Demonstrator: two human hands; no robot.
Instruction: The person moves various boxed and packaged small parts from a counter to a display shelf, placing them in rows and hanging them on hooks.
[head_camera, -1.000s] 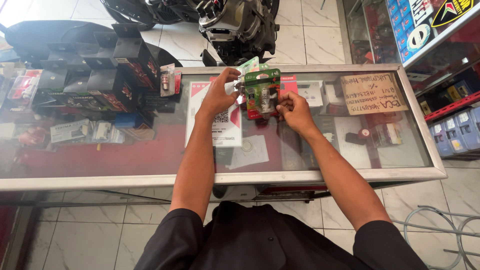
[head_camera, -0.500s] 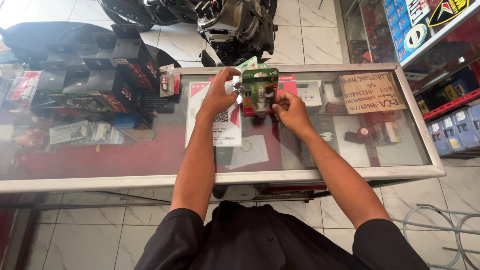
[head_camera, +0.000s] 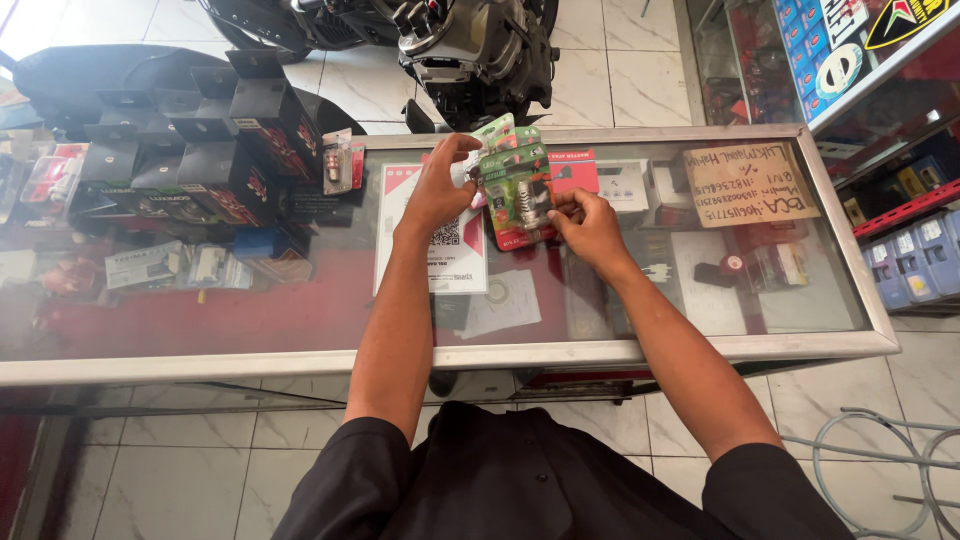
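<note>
— Glass bench (head_camera: 300, 300), shop floor and a motorbike (head_camera: 470, 50) behind. What do the hands have?
— Both close on green packets (head_camera: 515, 185) held just above the glass: left hand (head_camera: 440, 190) pinching the top, right hand (head_camera: 590, 225) the lower edge.
— Step?
— Sorting them, apparently; separating one calls for a firm grip.

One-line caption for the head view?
Both hands, left hand and right hand, hold green blister packs above a glass counter.
</note>
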